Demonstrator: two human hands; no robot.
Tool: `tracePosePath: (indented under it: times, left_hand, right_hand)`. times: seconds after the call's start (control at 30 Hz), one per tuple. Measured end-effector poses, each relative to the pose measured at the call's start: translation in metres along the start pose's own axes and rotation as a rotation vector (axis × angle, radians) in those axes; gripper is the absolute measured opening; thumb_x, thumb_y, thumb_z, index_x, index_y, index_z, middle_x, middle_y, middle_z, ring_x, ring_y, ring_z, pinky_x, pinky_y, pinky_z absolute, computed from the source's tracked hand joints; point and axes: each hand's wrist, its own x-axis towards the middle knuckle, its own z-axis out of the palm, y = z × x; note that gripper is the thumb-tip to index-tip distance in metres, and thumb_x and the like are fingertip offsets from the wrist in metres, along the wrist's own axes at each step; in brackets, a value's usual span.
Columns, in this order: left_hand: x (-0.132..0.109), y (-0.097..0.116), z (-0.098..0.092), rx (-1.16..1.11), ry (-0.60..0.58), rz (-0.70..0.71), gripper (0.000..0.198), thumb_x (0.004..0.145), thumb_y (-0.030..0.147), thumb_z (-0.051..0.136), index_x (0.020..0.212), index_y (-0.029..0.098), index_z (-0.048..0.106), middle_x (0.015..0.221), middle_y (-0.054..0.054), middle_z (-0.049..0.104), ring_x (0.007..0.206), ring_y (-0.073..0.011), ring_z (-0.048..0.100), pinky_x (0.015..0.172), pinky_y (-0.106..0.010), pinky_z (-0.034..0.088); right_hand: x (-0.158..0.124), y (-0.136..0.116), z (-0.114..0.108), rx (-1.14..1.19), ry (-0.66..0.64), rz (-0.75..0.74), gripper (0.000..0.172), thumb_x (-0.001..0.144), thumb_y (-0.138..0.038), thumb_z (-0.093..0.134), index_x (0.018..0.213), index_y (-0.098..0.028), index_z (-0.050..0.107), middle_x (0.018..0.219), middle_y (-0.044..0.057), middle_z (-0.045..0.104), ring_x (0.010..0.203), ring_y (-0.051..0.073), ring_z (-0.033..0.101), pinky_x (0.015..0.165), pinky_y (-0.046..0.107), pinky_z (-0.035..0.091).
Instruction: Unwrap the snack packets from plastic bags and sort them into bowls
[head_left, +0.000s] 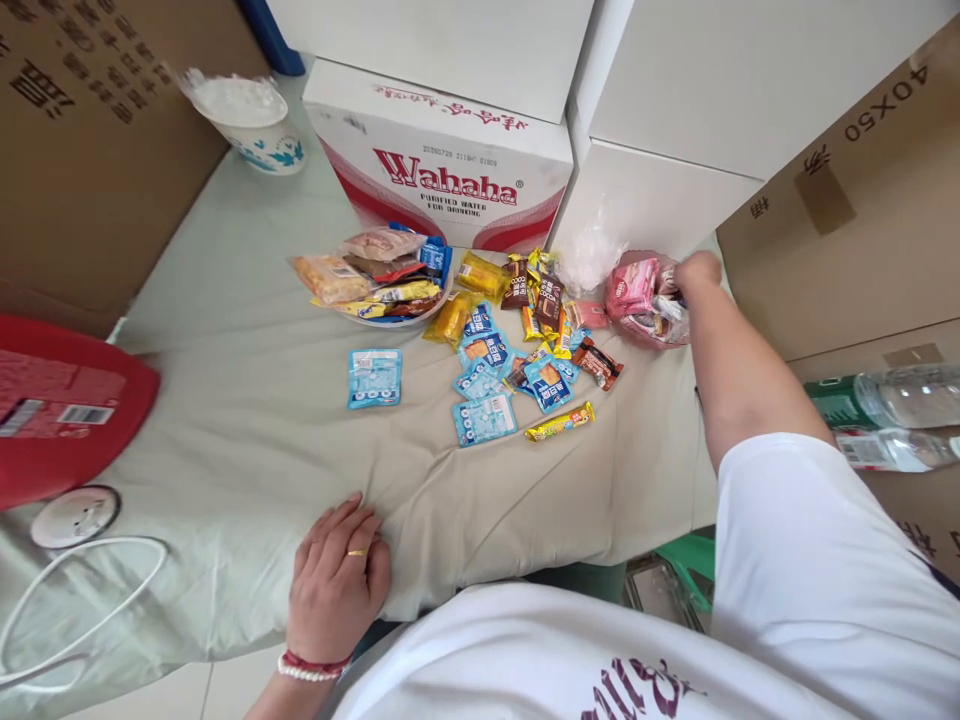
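My left hand (335, 575) lies flat on the pale cloth (247, 400) near the front edge, fingers together but stretched out, holding nothing. My right hand (696, 272) reaches far right into a clear bag of pink-wrapped snacks (643, 298); its fingers are hidden inside the bag. Between them lie several small snack packets: blue ones (374, 377), a yellow bar (559, 422), brown cocoa packets (547, 297). A white plate (390, 318) heaped with wrapped snacks sits further back.
A Wahaha water box (442, 160) and white boxes stand behind. Brown cartons flank both sides. A paper cup (251, 125) stands back left, a red object (60, 405) and a white cable (82, 590) at left, and water bottles (892, 420) at right.
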Motion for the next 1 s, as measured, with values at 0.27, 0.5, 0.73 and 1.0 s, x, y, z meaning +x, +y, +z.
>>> tracePosePath:
  times: [0.27, 0.5, 0.73, 1.0]
  left_hand:
    - [-0.002, -0.001, 0.0, 0.0, -0.02, -0.014, 0.025, 0.087, 0.006, 0.064, 0.109, 0.017, 0.064, 0.11, -0.015, 0.074, 0.117, -0.035, 0.07, 0.101, -0.05, 0.055]
    - [-0.004, 0.0, 0.0, -0.01, 0.001, -0.025, 0.024, 0.086, 0.004, 0.065, 0.107, 0.017, 0.063, 0.107, -0.014, 0.074, 0.116, -0.0354, 0.071, 0.097, -0.048, 0.056]
    - [-0.006, 0.002, 0.0, -0.034, 0.024, -0.052, 0.024, 0.086, 0.005, 0.062, 0.106, 0.019, 0.063, 0.104, -0.011, 0.074, 0.118, -0.0322, 0.07, 0.097, -0.045, 0.054]
    - [-0.015, 0.001, -0.005, -0.125, 0.183, -0.159, 0.023, 0.081, 0.012, 0.07, 0.1, 0.025, 0.069, 0.108, -0.009, 0.073, 0.126, -0.0322, 0.065, 0.104, -0.05, 0.051]
  right_hand:
    - [-0.007, -0.013, -0.005, -0.079, 0.001, 0.278, 0.028, 0.103, -0.016, 0.047, 0.114, -0.001, 0.068, 0.113, 0.029, 0.067, 0.124, 0.028, 0.045, 0.092, 0.047, 0.035]
    - [-0.01, -0.052, -0.034, 0.066, 0.183, -0.14, 0.035, 0.106, -0.017, 0.034, 0.115, -0.006, 0.067, 0.111, 0.022, 0.067, 0.103, 0.024, 0.053, 0.096, 0.043, 0.036]
    - [-0.025, -0.088, -0.023, 0.052, -0.133, -0.447, 0.012, 0.084, -0.017, 0.063, 0.092, -0.02, 0.071, 0.123, 0.013, 0.065, 0.132, 0.032, 0.04, 0.108, 0.046, 0.04]
    - [-0.123, -0.081, -0.11, 0.656, -0.013, -0.253, 0.015, 0.079, -0.031, 0.067, 0.092, -0.023, 0.068, 0.097, 0.008, 0.07, 0.082, 0.022, 0.063, 0.085, 0.042, 0.053]
